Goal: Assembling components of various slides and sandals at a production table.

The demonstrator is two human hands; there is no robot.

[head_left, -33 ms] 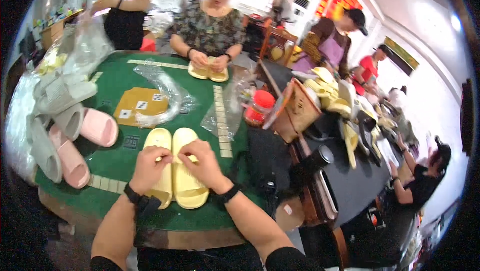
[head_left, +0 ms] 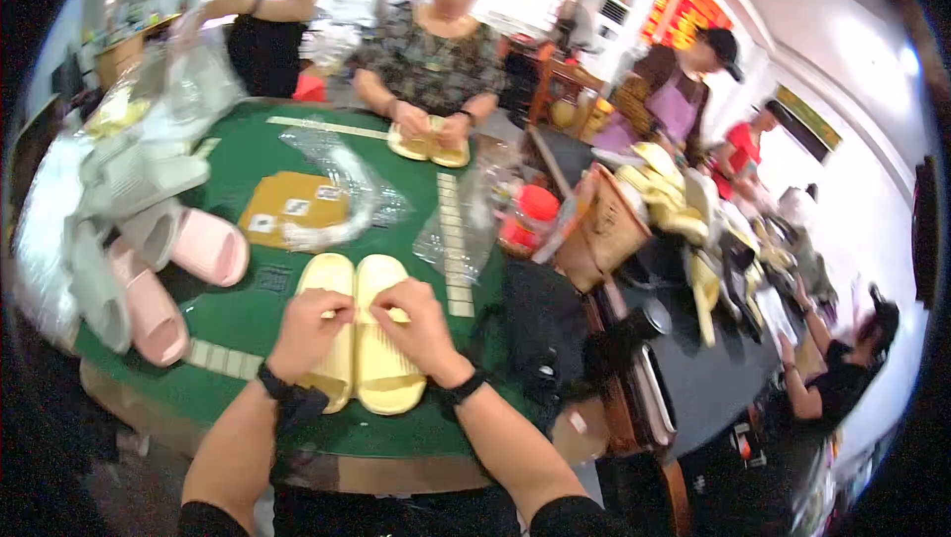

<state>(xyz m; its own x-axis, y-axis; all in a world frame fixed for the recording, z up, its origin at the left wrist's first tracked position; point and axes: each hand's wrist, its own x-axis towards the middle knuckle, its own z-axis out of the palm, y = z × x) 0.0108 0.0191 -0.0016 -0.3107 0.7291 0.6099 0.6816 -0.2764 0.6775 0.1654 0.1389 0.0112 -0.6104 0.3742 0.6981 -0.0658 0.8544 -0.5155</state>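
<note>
A pair of pale yellow slippers lies side by side on the green table top, the left slipper (head_left: 327,271) touching the right slipper (head_left: 391,390). Over the left one, my left hand (head_left: 309,339) has its thumb and fingers pinched near the inner edge of the strap. My right hand (head_left: 421,334) is pinched likewise above the right slipper's strap, close to the left hand. Whatever the fingertips hold, if anything, is too small to make out. Both hands partly cover the straps.
Grey slippers (head_left: 149,175) and pink slippers (head_left: 149,309) lie at the left beside clear plastic wrapping. Pale tiles (head_left: 454,245) form rows on the green top (head_left: 223,284). Right of it stand a red-lidded jar (head_left: 535,205) and a basket (head_left: 604,225). Across, a person handles yellow slippers (head_left: 428,146).
The whole scene has shifted slightly to the right in the picture. My hands stay pinched over the yellow slippers, with little visible change in their pose.
</note>
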